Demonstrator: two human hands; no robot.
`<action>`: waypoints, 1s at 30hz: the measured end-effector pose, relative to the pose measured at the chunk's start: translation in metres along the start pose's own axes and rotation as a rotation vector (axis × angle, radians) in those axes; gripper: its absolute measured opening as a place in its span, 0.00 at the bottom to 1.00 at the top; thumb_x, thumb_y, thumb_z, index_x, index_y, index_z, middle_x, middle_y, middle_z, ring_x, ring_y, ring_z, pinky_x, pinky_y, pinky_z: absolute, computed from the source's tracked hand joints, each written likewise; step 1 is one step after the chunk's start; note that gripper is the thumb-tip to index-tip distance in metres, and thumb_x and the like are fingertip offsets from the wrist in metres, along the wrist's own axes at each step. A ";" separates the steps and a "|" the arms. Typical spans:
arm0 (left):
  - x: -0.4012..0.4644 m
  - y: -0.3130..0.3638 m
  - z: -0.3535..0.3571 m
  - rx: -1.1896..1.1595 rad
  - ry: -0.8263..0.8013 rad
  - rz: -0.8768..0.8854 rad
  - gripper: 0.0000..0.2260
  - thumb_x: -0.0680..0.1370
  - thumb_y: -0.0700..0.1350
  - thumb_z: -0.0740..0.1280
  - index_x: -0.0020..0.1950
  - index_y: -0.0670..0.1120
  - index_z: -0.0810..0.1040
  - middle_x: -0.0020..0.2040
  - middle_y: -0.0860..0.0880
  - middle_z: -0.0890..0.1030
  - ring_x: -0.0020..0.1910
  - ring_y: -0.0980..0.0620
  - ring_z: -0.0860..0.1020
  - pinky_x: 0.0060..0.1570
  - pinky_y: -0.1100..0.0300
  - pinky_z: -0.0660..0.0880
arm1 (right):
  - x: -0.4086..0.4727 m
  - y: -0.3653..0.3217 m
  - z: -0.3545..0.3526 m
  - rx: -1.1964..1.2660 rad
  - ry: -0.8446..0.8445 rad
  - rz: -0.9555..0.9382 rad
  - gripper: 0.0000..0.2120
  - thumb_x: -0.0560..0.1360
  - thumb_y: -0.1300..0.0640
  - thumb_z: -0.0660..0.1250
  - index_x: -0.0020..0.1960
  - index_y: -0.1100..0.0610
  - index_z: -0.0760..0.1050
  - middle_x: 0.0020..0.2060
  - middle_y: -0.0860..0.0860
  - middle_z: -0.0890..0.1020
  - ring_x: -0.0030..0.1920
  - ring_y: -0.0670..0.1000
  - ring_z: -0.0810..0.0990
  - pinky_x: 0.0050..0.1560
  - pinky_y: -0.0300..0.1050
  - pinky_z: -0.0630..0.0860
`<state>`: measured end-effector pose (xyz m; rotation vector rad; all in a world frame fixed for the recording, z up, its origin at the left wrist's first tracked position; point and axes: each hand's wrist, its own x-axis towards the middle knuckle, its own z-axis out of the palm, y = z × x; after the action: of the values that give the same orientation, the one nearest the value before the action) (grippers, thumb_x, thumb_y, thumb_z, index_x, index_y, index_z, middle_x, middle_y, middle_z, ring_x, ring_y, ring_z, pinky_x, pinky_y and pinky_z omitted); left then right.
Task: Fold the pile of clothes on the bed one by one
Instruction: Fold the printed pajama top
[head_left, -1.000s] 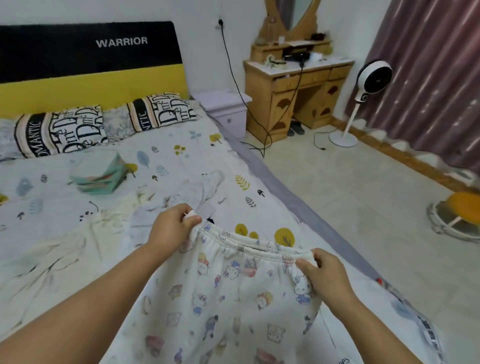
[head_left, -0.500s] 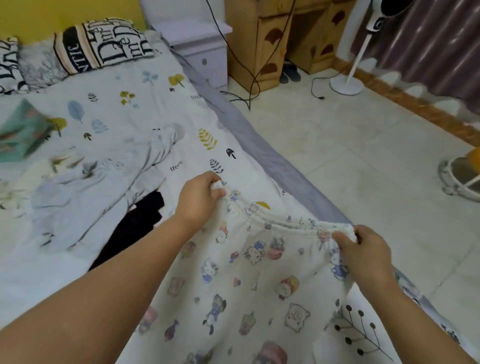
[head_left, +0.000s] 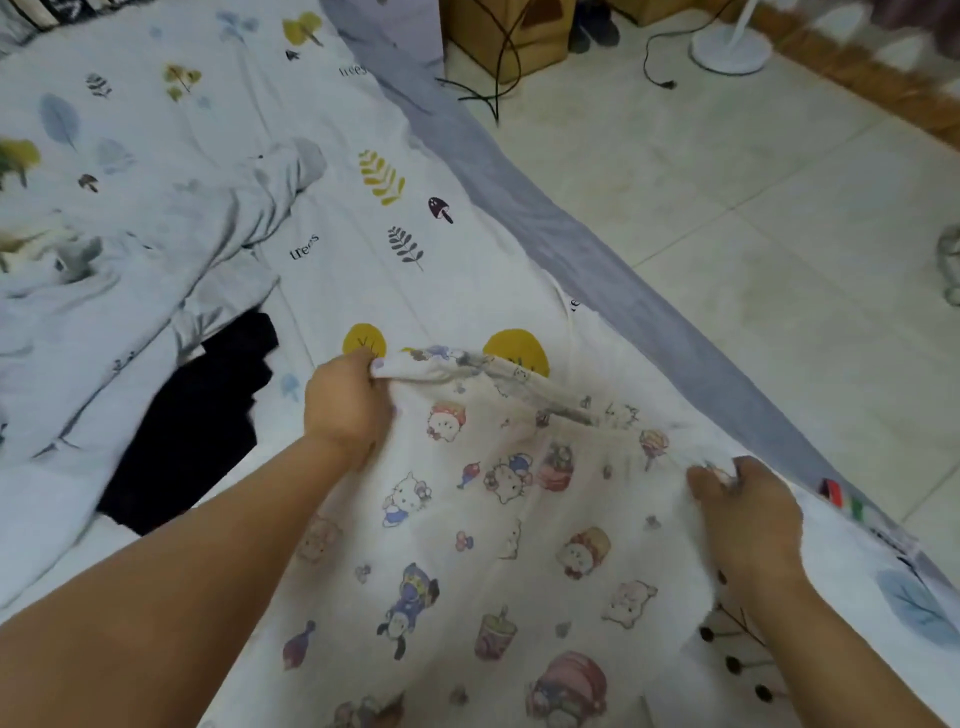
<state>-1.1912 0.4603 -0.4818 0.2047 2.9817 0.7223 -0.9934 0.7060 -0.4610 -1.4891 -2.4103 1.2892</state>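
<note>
Beneath both hands, the bed sheet carries the cartoon-print garment, its lower part cut off by the frame edge. Beyond the left hand, a grey garment partly hides a black garment. Left hand and right hand, apart, each pinch a waistband end, fingertips buried in cloth.

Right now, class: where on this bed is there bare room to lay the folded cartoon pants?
Bare sheet lies beyond the pants, between the grey garment and the bed's grey edge. The left is crowded: grey garment and black garment. Both hands grip the waistband.
</note>
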 end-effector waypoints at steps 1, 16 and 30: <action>0.007 0.005 -0.004 -0.079 0.064 -0.024 0.06 0.76 0.35 0.59 0.40 0.41 0.74 0.34 0.45 0.76 0.37 0.45 0.72 0.32 0.60 0.58 | 0.006 -0.003 -0.004 0.069 0.050 -0.014 0.09 0.78 0.60 0.62 0.41 0.63 0.69 0.32 0.51 0.69 0.37 0.52 0.68 0.33 0.41 0.60; -0.040 -0.002 0.042 0.229 -0.046 0.621 0.11 0.72 0.43 0.60 0.51 0.42 0.76 0.51 0.41 0.76 0.49 0.40 0.75 0.47 0.48 0.73 | -0.028 -0.006 0.097 -0.823 -0.109 -0.998 0.32 0.68 0.51 0.68 0.69 0.56 0.65 0.69 0.62 0.65 0.70 0.61 0.60 0.67 0.67 0.60; 0.033 0.020 0.018 0.012 -0.183 0.125 0.26 0.79 0.42 0.58 0.76 0.44 0.53 0.76 0.41 0.49 0.69 0.42 0.65 0.65 0.50 0.65 | 0.015 -0.026 0.082 -0.842 -0.137 -0.748 0.28 0.79 0.52 0.57 0.76 0.56 0.53 0.76 0.58 0.52 0.76 0.57 0.48 0.72 0.61 0.49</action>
<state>-1.2193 0.4913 -0.4899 0.4358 2.8192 0.6582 -1.0548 0.6604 -0.5040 -0.3590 -3.2791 0.2204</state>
